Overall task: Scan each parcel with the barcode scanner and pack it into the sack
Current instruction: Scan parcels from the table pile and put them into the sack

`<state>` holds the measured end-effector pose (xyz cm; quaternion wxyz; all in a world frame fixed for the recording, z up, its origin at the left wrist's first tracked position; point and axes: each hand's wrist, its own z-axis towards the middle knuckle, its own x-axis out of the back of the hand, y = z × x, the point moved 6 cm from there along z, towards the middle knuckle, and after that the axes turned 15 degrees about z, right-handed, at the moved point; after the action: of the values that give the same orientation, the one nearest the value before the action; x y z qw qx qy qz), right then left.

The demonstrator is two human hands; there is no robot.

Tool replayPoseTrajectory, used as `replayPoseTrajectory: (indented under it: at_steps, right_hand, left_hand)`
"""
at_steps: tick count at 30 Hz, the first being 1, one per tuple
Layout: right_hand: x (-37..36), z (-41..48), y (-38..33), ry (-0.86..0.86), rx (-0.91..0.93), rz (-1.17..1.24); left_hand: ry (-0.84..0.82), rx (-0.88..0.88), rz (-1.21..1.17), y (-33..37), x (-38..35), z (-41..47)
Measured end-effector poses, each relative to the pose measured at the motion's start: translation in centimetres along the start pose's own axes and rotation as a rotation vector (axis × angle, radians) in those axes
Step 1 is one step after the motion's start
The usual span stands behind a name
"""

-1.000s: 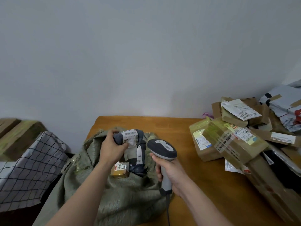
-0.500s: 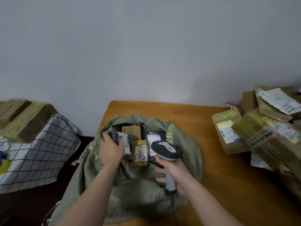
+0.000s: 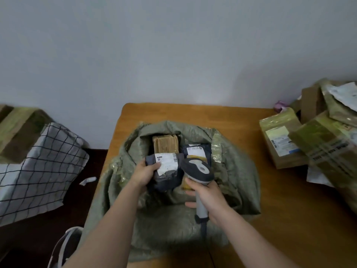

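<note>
My left hand (image 3: 144, 174) grips a dark grey parcel (image 3: 166, 171) (white label up) in the mouth of the green sack (image 3: 231, 171) at the left edge of the table (image 3: 270, 200); my right hand (image 3: 208, 196) is wrapped round the barcode scanner (image 3: 199, 170) just beside it.

parcel labels (image 3: 167, 163) blurred, no text legible
</note>
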<state>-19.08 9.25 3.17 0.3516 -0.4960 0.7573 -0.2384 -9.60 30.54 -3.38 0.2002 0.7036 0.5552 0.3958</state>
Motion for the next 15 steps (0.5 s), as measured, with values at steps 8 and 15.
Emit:
replayPoseTrajectory:
  at_steps: [8, 15]
  right_hand:
    - [1.4, 1.2, 0.6, 0.088, -0.003, 0.031]
    - [2.7, 0.9, 0.3, 0.148, 0.014, 0.095]
  left_hand:
    - [0.418, -0.328, 0.981, 2.7, -0.2, -0.7]
    - [0.070, -0.214, 1.171, 0.3, -4.4, -0.5]
